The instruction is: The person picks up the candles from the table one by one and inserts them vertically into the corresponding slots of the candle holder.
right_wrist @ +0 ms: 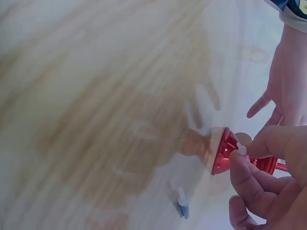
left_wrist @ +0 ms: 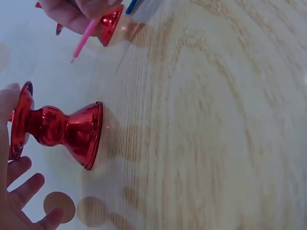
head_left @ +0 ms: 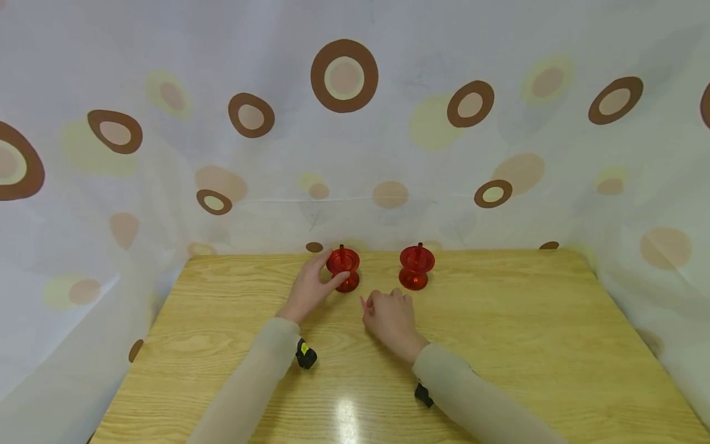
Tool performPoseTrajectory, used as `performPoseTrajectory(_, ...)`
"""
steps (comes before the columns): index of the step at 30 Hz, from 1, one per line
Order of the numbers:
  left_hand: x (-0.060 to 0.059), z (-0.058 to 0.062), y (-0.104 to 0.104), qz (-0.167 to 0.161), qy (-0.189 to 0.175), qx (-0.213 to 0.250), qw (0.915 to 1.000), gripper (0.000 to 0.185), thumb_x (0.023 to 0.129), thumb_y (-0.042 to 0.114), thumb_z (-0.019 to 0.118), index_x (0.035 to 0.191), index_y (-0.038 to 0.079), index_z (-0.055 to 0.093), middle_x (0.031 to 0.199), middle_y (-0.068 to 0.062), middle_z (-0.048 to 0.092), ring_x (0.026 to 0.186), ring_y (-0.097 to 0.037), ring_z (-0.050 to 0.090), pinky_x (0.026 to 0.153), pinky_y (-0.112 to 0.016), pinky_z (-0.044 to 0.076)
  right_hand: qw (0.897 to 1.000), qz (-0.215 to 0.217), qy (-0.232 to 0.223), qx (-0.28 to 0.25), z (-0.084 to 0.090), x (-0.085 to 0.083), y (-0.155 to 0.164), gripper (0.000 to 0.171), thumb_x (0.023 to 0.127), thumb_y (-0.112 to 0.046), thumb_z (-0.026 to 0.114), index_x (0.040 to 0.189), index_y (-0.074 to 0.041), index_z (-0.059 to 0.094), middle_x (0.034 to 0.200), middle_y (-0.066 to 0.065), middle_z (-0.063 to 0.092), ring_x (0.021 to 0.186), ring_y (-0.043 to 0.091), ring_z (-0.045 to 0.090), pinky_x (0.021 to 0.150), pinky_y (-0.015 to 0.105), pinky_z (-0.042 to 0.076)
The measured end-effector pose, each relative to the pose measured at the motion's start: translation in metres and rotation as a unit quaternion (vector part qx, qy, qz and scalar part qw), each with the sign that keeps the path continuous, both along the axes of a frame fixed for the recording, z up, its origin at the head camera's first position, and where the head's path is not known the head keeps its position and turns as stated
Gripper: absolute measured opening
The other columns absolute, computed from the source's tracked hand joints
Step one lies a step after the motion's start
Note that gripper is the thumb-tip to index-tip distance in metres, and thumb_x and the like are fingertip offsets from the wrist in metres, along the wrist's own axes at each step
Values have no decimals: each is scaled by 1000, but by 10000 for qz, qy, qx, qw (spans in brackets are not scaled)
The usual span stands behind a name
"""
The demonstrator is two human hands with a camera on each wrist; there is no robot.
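Observation:
A red metallic candle holder (head_left: pixel 349 283) stands upright near the table's far edge. My left hand (head_left: pixel 312 287) holds its upper dish between thumb and forefinger, the other fingers spread beside it in the left wrist view. To its right a matching red candle holder (head_left: pixel 415 280) stands upright, apart from both hands. In front of and between the two, my right hand (head_left: pixel 391 317) pinches a thin pink candle (left_wrist: pixel 84 42), its tip sticking out past the fingers. A small white end (right_wrist: pixel 242 149) shows between thumb and forefinger in the right wrist view.
The wooden table (head_left: pixel 510 345) ends at a hanging white cloth (head_left: pixel 388 228) with brown and yellow circles. A small, blurred white and blue object (right_wrist: pixel 182 203) shows in the right wrist view. A blue stick (left_wrist: pixel 132 6) appears near the second holder.

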State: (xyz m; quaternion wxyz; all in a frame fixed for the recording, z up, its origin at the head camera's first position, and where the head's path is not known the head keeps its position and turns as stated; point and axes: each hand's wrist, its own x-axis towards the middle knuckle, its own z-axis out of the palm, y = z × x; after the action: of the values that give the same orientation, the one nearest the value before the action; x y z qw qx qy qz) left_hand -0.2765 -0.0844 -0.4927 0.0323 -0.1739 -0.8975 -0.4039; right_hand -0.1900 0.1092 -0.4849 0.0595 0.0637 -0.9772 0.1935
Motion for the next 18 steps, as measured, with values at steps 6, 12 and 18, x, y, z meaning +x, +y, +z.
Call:
performPoseTrajectory(6,-2,0,2,-106,158,-10,9998,74,99,45,71,156,5,47,159,-14,48,147,-37,42,121,-54,32,9989,76,339,-299,9,-3,2,8,90,-18,79,93,-12,75,64,-8,61,85,30,57,78,45,40)
performPoseTrajectory(12,-5,-2,2,-181,208,-51,9996,72,100,46,69,158,9,46,162,-12,44,149,-36,40,122,-52,31,9969,222,478,-588,16,-6,2,7,92,-17,79,97,-14,76,74,-7,68,92,29,57,80,45,39)
performPoseTrajectory(18,-5,-3,2,-202,194,17,9996,69,102,41,68,156,5,47,161,-17,44,149,-38,39,122,-54,31,9935,378,662,-845,17,-10,2,4,95,-16,76,99,-14,77,82,-4,73,95,31,59,87,49,41)
